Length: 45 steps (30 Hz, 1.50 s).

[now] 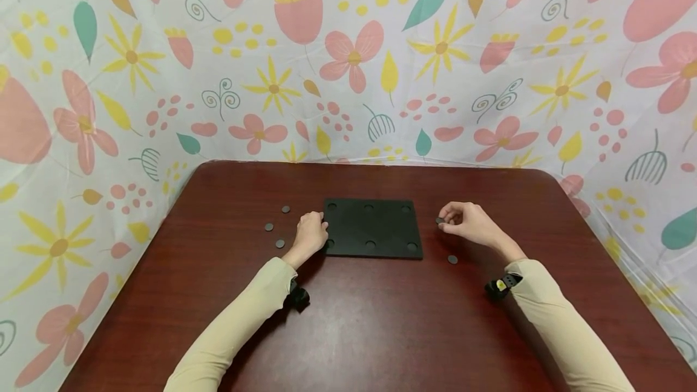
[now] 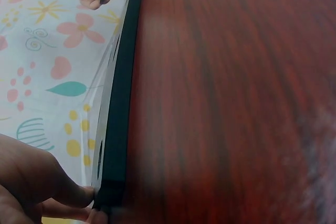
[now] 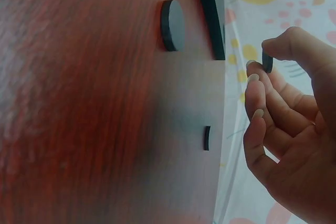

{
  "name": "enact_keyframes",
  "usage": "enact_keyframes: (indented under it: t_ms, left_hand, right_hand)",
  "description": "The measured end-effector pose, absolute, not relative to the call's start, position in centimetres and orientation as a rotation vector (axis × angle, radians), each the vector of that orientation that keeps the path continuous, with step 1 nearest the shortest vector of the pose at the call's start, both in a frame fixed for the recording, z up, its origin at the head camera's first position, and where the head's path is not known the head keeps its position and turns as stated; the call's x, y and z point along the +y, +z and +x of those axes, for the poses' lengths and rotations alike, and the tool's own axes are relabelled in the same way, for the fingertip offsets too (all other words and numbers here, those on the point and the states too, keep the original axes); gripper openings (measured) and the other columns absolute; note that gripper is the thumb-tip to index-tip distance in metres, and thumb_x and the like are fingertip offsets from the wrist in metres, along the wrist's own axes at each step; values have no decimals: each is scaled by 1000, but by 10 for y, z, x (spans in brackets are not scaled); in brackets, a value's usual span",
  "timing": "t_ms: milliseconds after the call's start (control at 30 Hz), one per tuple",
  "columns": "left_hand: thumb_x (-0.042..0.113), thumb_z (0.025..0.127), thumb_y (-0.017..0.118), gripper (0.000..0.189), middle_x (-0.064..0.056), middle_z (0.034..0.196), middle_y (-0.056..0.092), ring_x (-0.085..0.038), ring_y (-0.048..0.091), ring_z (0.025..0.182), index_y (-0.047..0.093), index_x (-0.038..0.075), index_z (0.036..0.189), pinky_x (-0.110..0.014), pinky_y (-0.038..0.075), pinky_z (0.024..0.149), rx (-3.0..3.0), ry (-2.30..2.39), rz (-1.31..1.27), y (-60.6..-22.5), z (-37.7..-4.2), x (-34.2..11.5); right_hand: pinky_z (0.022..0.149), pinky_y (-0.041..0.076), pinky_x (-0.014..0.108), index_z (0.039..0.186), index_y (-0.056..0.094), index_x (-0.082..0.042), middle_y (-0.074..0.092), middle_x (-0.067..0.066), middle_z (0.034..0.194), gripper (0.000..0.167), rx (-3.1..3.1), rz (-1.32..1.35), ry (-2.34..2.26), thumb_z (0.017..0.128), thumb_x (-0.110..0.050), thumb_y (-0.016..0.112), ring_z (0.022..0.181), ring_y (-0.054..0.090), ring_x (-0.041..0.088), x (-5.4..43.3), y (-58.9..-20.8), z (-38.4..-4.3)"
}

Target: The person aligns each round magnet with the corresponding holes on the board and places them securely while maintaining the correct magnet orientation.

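A flat black board (image 1: 376, 228) with several round recesses along its far and near edges lies on the table. My left hand (image 1: 311, 233) is at its left end, thumb and fingers pinching the board's edge, as the left wrist view shows at the corner. Right of the board, my right hand (image 1: 471, 222) pinches a small dark grey disc (image 3: 268, 60) between thumb and fingertips, raised over the table. A like disc (image 1: 452, 259) lies flat in front of that hand. Another disc (image 3: 207, 138) shows farther off in the right wrist view, hidden by the hand in the head view.
Left of my left hand, three more dark discs lie on the table: a far one (image 1: 285, 209), a middle one (image 1: 269, 227) and a near one (image 1: 280, 244). The brown wooden table (image 1: 348, 325) meets a flower-printed cloth (image 1: 354, 95) at its back and sides.
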<state>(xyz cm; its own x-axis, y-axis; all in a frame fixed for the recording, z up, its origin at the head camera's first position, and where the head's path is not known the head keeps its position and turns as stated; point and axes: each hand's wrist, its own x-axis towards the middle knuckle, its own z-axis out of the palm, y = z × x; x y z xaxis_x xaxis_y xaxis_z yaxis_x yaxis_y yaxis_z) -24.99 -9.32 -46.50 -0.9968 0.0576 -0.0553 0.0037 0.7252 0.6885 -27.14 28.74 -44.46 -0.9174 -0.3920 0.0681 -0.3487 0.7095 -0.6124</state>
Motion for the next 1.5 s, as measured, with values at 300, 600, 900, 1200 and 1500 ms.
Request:
enact_keyframes:
  t_ms: [300,600,900,1200,1500]
  left_hand:
    - [4,99,52,37,-23,140,51,-10,32,39,52,-7,134,-23,29,47,2902,1113,124,-466,-249,-93]
    - [7,99,52,38,-24,137,54,-14,44,46,51,-8,135,-29,41,60,2928,1100,118,-468,-246,-93]
    - [8,99,52,39,-25,132,57,-32,65,83,51,-7,136,-38,52,80,2942,1076,92,-468,-247,-91]
    - [8,99,52,39,-26,132,56,-39,57,117,51,-7,135,-47,50,97,2941,1061,84,-471,-245,-93]
    - [8,100,52,38,-27,133,56,-41,52,123,52,-8,134,-49,47,100,2955,1100,132,-472,-248,-93]
  right_hand:
    - [66,49,23,98,66,-9,68,2,85,15,2846,-671,-1003,86,-14,73,75,61,11,279,-445,-275]
    - [67,50,23,98,66,-9,68,3,86,14,2823,-694,-998,87,-14,72,76,62,15,273,-447,-277]
    - [67,50,23,99,66,-9,69,4,88,15,2803,-700,-1028,87,-15,72,76,62,14,264,-446,-279]
    - [67,50,23,100,66,-9,70,5,89,15,2774,-717,-1068,87,-15,73,78,63,15,253,-445,-278]
    - [68,50,23,100,66,-9,70,4,89,16,2779,-745,-1074,87,-14,73,79,63,15,244,-443,-283]
